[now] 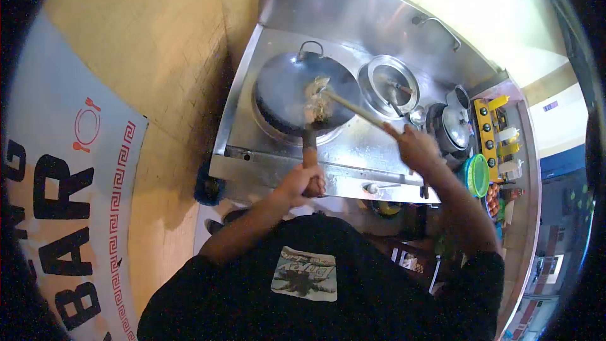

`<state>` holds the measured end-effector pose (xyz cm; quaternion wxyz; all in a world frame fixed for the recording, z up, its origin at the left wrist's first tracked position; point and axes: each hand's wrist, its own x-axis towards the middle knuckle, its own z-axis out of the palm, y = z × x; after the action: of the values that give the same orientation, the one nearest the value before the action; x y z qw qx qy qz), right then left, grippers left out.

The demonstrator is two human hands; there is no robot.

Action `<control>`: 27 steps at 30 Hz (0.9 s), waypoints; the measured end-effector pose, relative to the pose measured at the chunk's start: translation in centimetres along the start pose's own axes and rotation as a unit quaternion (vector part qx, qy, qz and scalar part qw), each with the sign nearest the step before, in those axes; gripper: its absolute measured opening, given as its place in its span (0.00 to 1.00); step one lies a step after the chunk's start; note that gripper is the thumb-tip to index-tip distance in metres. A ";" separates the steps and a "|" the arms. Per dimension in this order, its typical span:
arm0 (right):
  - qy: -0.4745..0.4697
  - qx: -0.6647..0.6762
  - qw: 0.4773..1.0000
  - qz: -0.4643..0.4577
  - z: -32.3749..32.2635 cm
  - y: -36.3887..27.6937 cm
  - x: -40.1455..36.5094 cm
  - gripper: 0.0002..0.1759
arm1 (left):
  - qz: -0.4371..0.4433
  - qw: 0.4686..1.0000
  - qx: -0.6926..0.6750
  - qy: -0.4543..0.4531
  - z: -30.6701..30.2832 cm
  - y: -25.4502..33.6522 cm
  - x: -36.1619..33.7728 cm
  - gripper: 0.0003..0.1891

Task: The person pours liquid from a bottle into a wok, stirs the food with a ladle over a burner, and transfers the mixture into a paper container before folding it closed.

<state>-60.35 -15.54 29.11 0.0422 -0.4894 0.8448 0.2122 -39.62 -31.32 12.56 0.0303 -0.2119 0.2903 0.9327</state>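
A dark wok sits on a round burner of the steel cooking station, with pale food heaped near its right side. My left hand grips the wok's wooden handle at the front edge of the station. My right hand holds a long-handled ladle whose end rests in the food.
To the right of the wok stand a steel pot with a utensil in it and a lidded pot. Further right are a green colander, yellow bottles and small containers. A printed banner lies on the left.
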 end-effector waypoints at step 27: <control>-0.033 0.560 0.822 0.098 8.8 -7.7 5.9 0.23 | -0.036 0.999 -0.031 -0.022 -8.8 -2.5 3.6 0.07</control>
<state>-58.15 -20.12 17.03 0.3162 -0.2890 0.8595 -0.2788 -39.16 -34.35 3.24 0.0634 -0.2028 0.2529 0.9439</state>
